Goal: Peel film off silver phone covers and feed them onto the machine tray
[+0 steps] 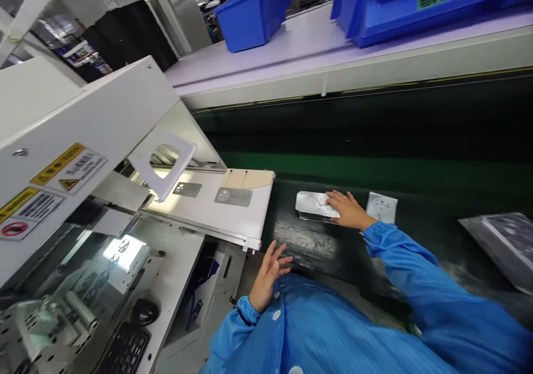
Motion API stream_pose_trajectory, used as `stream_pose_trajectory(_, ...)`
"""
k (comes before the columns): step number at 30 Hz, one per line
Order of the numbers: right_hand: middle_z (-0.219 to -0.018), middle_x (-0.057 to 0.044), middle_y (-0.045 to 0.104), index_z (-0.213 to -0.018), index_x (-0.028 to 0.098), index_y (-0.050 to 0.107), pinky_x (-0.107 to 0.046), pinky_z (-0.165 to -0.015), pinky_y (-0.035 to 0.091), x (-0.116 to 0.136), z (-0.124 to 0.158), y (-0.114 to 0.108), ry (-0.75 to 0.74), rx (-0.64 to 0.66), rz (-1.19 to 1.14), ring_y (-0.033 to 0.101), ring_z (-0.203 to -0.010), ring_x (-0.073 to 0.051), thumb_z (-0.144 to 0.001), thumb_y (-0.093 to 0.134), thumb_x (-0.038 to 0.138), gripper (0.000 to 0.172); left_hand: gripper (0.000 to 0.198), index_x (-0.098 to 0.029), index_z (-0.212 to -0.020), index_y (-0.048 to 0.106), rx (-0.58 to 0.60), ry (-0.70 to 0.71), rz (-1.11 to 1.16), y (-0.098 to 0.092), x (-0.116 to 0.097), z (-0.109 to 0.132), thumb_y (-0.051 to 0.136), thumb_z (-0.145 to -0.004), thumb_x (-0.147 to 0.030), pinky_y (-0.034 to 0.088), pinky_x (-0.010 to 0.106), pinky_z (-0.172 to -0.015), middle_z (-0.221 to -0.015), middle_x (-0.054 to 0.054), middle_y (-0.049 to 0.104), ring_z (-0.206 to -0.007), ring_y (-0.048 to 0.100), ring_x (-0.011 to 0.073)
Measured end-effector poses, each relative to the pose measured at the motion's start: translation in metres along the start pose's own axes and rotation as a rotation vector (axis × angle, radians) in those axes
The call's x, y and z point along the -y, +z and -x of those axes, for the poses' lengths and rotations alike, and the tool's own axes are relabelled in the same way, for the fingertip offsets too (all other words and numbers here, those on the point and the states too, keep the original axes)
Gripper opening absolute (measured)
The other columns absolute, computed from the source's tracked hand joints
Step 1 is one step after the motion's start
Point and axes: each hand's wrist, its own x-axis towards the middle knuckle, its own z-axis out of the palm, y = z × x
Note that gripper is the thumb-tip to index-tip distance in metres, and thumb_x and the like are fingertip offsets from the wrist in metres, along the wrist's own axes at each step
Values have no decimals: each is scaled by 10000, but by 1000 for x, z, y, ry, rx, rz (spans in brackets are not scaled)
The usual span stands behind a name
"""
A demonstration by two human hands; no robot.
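Note:
A stack of thin, silvery rounded-rectangle sheets (311, 203) lies on the dark belt in front of me. My right hand (348, 212) rests over the stack's right end, its fingers spread on the top sheet; any grip underneath is hidden. Close to my body, off the belt's near edge, my left hand (267, 279) is raised with nothing in it and its fingers apart. Left of the stack, two grey phone-back-shaped sheets, a nearer one (234, 197) and a farther one (187, 189), lie on the machine's white feed table (208, 213).
A pale sheet (382, 207) lies right of my hand, and a plastic-wrapped pack (506, 246) farther right. The white machine housing (83, 124) rises at left, above a keyboard (125, 349) and mouse (145, 311). Blue bins (252, 18) stand on the shelf behind.

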Motion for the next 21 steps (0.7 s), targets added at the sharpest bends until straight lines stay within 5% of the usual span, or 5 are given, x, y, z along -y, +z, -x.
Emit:
stream_pose_trajectory(5,-1422,-236,478,-1267,149,592,-586,-1090,378,-42,43,-9,621,-228,-34,408,-1352,-413,-824,635,413,518,842,-265,-1495,379,6,-43,16,9,4,-4,651,-817,-685,503,393,-1007,-1541,171,441,-1217,624,256)
stream_pose_trajectory(9,-1291,-383,469,-1331,22,495,-613,-947,475,-68,70,-3,1119,-311,-114,476,-1241,-509,-726,774,568,862,808,-246,-1450,434,14,-70,17,19,5,-7,678,-806,-667,508,388,-993,-1491,177,501,-1163,655,247)
stream_pose_trajectory(13,-1319,-356,485,-1358,56,474,-578,-997,473,-77,63,8,1266,-326,-245,495,-1249,-478,-501,951,533,1090,793,-229,-1401,481,51,-87,30,27,7,-9,725,-774,-647,518,377,-964,-1436,178,557,-1106,681,239)
stream_pose_trajectory(16,-1302,-325,528,-1289,79,550,-558,-1052,446,-82,56,8,1293,-350,-357,495,-1266,-461,-447,993,464,1026,779,-226,-1375,495,77,-90,42,30,8,-10,739,-763,-642,523,368,-945,-1407,178,582,-1084,691,234)
stream_pose_trajectory(21,-1301,-191,580,-1230,125,604,-555,-1047,455,-82,63,4,1232,-438,-574,542,-1232,-351,-805,825,448,578,730,-209,-1328,521,108,-83,27,32,10,-12,725,-777,-642,528,351,-920,-1322,170,642,-1040,703,219)
